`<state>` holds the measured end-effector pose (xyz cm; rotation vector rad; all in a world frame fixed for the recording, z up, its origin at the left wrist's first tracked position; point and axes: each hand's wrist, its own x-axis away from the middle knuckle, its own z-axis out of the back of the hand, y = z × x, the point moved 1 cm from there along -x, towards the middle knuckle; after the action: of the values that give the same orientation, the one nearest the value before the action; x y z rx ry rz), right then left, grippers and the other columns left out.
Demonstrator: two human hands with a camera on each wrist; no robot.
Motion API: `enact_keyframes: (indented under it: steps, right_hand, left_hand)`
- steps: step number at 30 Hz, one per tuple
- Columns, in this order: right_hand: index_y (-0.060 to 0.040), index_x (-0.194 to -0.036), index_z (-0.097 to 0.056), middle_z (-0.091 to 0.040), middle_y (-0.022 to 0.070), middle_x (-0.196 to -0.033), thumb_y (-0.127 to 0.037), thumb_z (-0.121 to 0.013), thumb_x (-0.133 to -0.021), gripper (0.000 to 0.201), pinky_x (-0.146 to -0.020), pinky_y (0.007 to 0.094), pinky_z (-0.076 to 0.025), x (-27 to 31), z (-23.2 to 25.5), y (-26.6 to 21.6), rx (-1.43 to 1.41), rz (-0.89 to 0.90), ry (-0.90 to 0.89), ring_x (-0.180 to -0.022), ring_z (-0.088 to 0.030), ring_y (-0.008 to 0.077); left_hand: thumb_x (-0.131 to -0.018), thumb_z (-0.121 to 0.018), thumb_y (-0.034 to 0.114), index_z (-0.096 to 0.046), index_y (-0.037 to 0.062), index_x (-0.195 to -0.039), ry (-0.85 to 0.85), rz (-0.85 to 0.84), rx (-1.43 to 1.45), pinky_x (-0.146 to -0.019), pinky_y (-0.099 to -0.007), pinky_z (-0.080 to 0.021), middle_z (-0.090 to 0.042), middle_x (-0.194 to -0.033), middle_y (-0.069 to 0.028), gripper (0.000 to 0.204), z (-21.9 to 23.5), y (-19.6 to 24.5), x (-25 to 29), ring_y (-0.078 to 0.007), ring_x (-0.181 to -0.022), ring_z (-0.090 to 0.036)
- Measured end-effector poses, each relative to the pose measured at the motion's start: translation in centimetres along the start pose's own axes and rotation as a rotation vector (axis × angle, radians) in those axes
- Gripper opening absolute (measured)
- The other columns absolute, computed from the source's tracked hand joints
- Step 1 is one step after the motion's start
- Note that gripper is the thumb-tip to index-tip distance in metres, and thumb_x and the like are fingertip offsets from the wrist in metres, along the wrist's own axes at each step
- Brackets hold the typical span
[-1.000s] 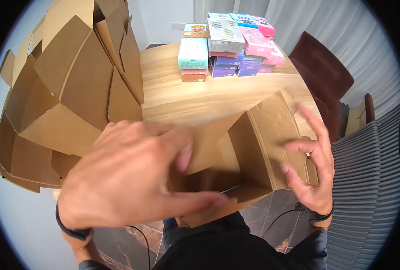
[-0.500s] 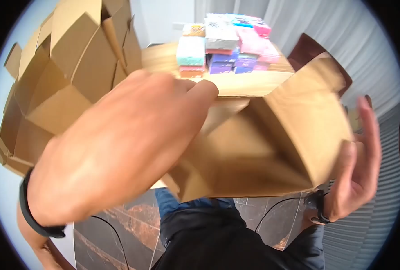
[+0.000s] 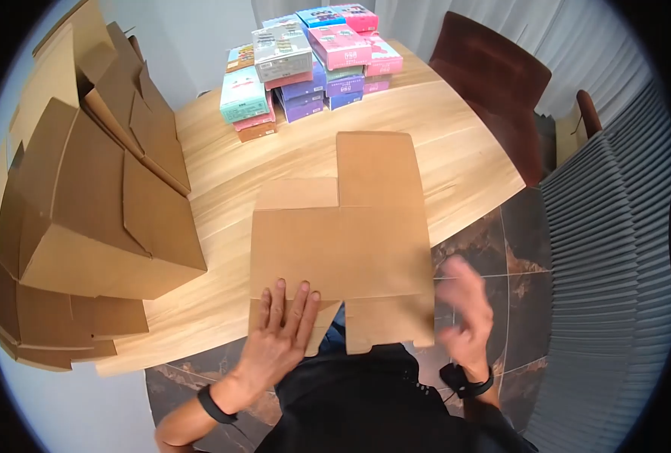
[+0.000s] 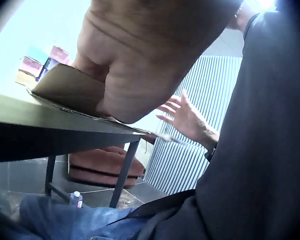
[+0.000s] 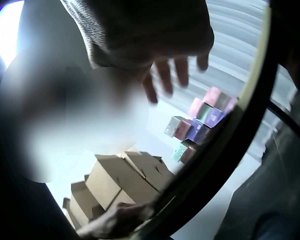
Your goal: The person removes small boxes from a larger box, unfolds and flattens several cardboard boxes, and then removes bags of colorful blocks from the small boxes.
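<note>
A flattened brown cardboard box [image 3: 335, 249] lies on the near edge of the wooden table, its flaps spread and its near flaps jutting past the edge toward the person. My left hand [image 3: 279, 340] rests on the near left flap, fingers straight and pointing away from the body. In the left wrist view, the same hand [image 4: 135, 65] covers part of the cardboard. Just off the box's right side hovers my right hand [image 3: 467, 317], blurred, with nothing in it. Loosely spread fingers [image 5: 181, 70] show on it in the right wrist view.
Opened cardboard boxes [image 3: 116, 196] are stacked along the table's left side. Toward the back of the wooden table [image 3: 471, 136] stands a pile of small colourful boxes [image 3: 305, 68]. A brown chair [image 3: 490, 83] is at the far right, and a bottle [image 4: 76, 199] stands under the table.
The box was held up, hollow and open, between both hands; now it lies flat on the table. The left hand has come down onto its flap, and the right hand is away from it.
</note>
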<state>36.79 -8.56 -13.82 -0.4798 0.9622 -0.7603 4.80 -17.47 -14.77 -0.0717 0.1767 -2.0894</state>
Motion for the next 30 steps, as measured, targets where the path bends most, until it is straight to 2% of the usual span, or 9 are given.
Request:
enact_keyframes:
  steps: [2,4,6,10,14,20,22,24,30]
  right_hand:
    - [0.0008,-0.146,-0.056,-0.06,0.0222,-0.144,-0.023,-0.075,-0.092,0.062,-0.112,0.0483,-0.044,0.1,-2.1,-0.9,-0.185,-0.519,0.405,-0.137,-0.054,0.0329]
    - [0.0004,-0.154,-0.045,-0.066,0.0186,-0.138,-0.017,-0.073,-0.097,0.066,-0.109,0.0393,-0.047,1.5,-3.6,1.7,-0.25,-0.662,0.377,-0.129,-0.06,0.0248]
    - [0.0014,-0.15,-0.05,-0.072,0.0142,-0.127,-0.011,-0.069,-0.101,0.055,-0.101,0.0306,-0.051,1.4,-4.3,3.5,-0.853,-0.989,0.201,-0.116,-0.066,0.0166]
    - [0.0033,-0.139,-0.061,-0.074,0.0074,-0.119,-0.009,-0.065,-0.103,0.038,-0.091,0.0267,-0.053,0.6,0.8,5.3,-0.429,-0.824,0.304,-0.105,-0.066,0.0094]
    - [0.0022,-0.132,-0.066,-0.074,0.0037,-0.109,-0.007,-0.063,-0.102,0.032,-0.089,0.027,-0.053,-3.2,11.5,13.7,0.072,-0.611,0.215,-0.101,-0.064,0.0098]
    - [-0.0075,-0.129,-0.071,-0.068,0.0203,-0.131,-0.022,-0.07,-0.096,0.036,-0.1,0.0478,-0.052,-12.0,18.6,25.9,0.866,-0.526,-0.043,-0.11,-0.067,0.0394]
    - [-0.0143,-0.145,-0.059,-0.051,0.0208,-0.154,-0.037,-0.061,-0.101,0.05,-0.111,0.058,-0.042,-14.4,14.8,24.2,1.208,-0.377,0.099,-0.135,-0.053,0.0425]
    - [-0.0183,-0.16,-0.041,-0.03,0.0206,-0.168,-0.051,-0.048,-0.104,0.064,-0.121,0.0658,-0.024,-17.3,7.9,22.0,0.816,-0.465,-0.049,-0.153,-0.028,0.0452]
    - [-0.0176,-0.165,-0.029,-0.023,0.0209,-0.171,-0.054,-0.041,-0.107,0.07,-0.126,0.063,-0.01,-17.8,3.8,24.0,0.906,-0.542,-0.368,-0.158,-0.015,0.0443]
  left_hand:
    - [-0.09,-0.06,0.015,-0.051,-0.0074,-0.148,0.046,0.048,0.074,-0.116,-0.0696,-0.034,-0.048,-0.154,-0.0287,0.063,0.4,0.8,-0.9,-0.0597,-0.135,-0.048]
    - [-0.094,-0.064,0.029,-0.052,-0.0006,-0.15,-0.086,0.002,0.007,-0.116,-0.0767,-0.024,-0.043,-0.159,-0.0261,0.064,2.1,0.5,-1.8,-0.0573,-0.145,-0.036]
    - [-0.096,-0.065,0.05,-0.051,0.0091,-0.154,-0.149,0.16,0.593,-0.116,-0.0813,-0.011,-0.031,-0.167,-0.0223,0.072,3.4,-0.5,-3.2,-0.0522,-0.155,-0.018]
    - [-0.093,-0.063,0.065,-0.044,0.0152,-0.159,-0.086,0.128,0.618,-0.116,-0.0807,-0.004,-0.017,-0.173,-0.0188,0.084,0.8,-0.7,-5.0,-0.0482,-0.159,-0.005]
    - [-0.094,-0.065,0.058,-0.046,0.0064,-0.155,0.093,-0.217,0.714,-0.124,-0.0656,-0.017,-0.03,-0.167,-0.0192,0.082,-0.3,2.3,-11.4,-0.0458,-0.156,-0.018]
    - [-0.098,-0.064,0.049,-0.042,-0.0011,-0.155,0.188,-0.244,0.491,-0.123,-0.0603,-0.024,-0.034,-0.165,-0.0209,0.079,-1.8,4.4,-20.3,-0.0449,-0.152,-0.028]
    - [-0.098,-0.063,0.051,-0.04,-0.0045,-0.155,0.181,-0.238,0.465,-0.123,-0.0601,-0.024,-0.034,-0.165,-0.0208,0.082,-1.6,4.6,-21.6,-0.0449,-0.152,-0.028]
    - [-0.097,-0.063,0.052,-0.039,-0.005,-0.155,0.122,-0.19,0.499,-0.123,-0.0595,-0.024,-0.034,-0.165,-0.0207,0.085,-1.1,5.1,-21.8,-0.045,-0.152,-0.028]
    - [-0.09,-0.07,0.05,-0.038,-0.0052,-0.156,0.058,-0.158,0.511,-0.123,-0.0583,-0.026,-0.035,-0.163,-0.0258,0.092,1.4,4.0,-17.9,-0.044,-0.152,-0.03]
